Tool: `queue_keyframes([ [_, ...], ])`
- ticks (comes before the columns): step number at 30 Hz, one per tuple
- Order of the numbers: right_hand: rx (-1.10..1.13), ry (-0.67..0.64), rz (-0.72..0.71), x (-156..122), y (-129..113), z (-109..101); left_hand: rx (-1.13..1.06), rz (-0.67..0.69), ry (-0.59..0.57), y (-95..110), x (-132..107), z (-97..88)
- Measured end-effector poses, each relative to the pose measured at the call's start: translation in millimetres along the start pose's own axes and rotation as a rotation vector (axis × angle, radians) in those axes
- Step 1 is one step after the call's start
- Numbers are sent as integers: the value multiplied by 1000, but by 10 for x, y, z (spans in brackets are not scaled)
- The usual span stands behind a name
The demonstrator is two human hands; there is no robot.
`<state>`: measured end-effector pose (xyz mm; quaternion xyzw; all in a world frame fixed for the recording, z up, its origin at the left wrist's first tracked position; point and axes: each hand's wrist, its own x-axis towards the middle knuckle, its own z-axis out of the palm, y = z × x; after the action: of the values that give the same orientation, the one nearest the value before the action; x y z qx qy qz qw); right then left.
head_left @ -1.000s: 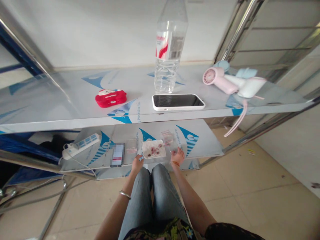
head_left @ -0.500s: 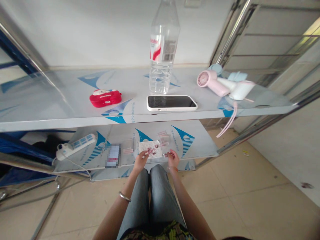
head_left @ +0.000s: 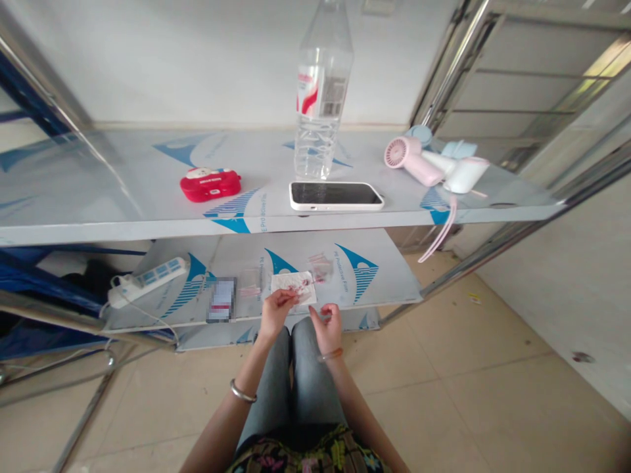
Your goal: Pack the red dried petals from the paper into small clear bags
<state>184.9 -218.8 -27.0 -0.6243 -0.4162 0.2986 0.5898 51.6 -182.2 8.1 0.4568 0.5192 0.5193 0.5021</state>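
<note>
On the lower shelf lies a white tissue [head_left: 306,279] with small dark red bits scattered over it. My left hand [head_left: 277,310] is at the tissue's left front corner, its thumb and fingertips pinched together; anything between them is too small to make out. Just off the tissue's front right, above my knee, my right hand [head_left: 327,324] has thumb and fingers apart, with nothing visible between them. A clear packet with pinkish marks [head_left: 250,282] lies left of the tissue, and a similar clear packet [head_left: 321,266] lies behind its right side.
A phone with a blurred screen [head_left: 221,299] and a white power strip [head_left: 148,279] lie left on the lower shelf. The upper shelf [head_left: 123,220] holds a red case [head_left: 211,186], a clear bottle [head_left: 321,118], a white-cased phone [head_left: 336,196] and handheld fans [head_left: 419,164].
My right hand has come left and toward me from the shelf's front edge, and its fingers have spread. My left hand stays pinched beside the tissue. The view has shifted slightly.
</note>
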Motion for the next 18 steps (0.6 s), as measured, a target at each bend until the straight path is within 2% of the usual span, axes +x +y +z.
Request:
queue_keyframes([
  [2, 70, -170, 38, -26, -173, 7, -22, 26, 4, 49, -105, 7],
  [5, 241, -420, 168, -76, -386, 18, 35, 95, -27, 102, -274, 18],
  [8, 348, -445, 251, -120, -474, 15, 99, 155, -65, 165, -427, 11],
  [11, 394, -466, 275, -144, -493, -10, 75, 161, -90, 246, -527, -13],
  [15, 409, -531, 259, -168, -549, -49, -44, 131, -87, 323, -566, -68],
  [18, 405, -575, 264, -191, -622, -73, -55, 109, -108, 356, -556, -135],
])
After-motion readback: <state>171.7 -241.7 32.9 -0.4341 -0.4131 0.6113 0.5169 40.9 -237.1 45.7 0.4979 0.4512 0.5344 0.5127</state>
